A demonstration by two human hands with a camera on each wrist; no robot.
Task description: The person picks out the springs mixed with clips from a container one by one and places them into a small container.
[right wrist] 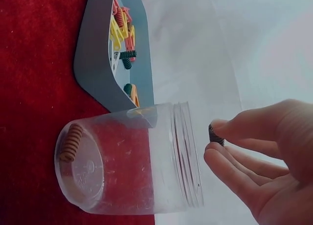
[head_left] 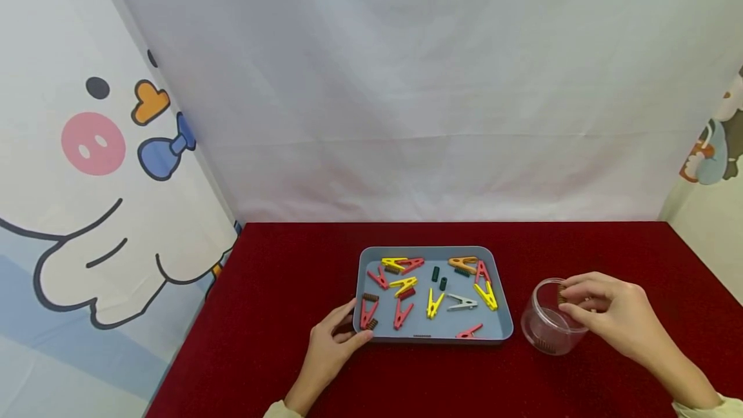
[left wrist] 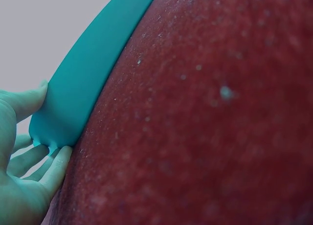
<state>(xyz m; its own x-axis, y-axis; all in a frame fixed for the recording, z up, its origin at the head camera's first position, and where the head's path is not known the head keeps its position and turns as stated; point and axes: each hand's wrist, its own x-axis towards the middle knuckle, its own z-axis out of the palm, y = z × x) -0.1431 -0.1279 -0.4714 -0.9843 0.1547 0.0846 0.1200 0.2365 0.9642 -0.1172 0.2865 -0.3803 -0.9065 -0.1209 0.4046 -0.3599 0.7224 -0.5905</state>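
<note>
In the head view my right hand [head_left: 609, 315] pinches a dark brown coil spring [head_left: 561, 294] between thumb and fingertips, over the mouth of a clear plastic jar [head_left: 531, 328]. The right wrist view shows the held spring [right wrist: 215, 136] just outside the jar's threaded rim. Inside, another brown spring [right wrist: 72, 143] lies at the bottom. My left hand [head_left: 333, 344] grips the near left corner of a grey-blue tray [head_left: 487, 329]. Around that tray corner, the left wrist view shows the thumb and fingers of the left hand [left wrist: 29, 186].
The tray holds several plastic clips, such as a yellow clip [head_left: 435, 304], a grey clip [head_left: 462, 302] and an orange clip [head_left: 462, 262]. Loose springs lie among them, including a dark green spring [head_left: 435, 274]. A red cloth [head_left: 302, 263] covers the table, with white curtain [head_left: 435, 82] behind.
</note>
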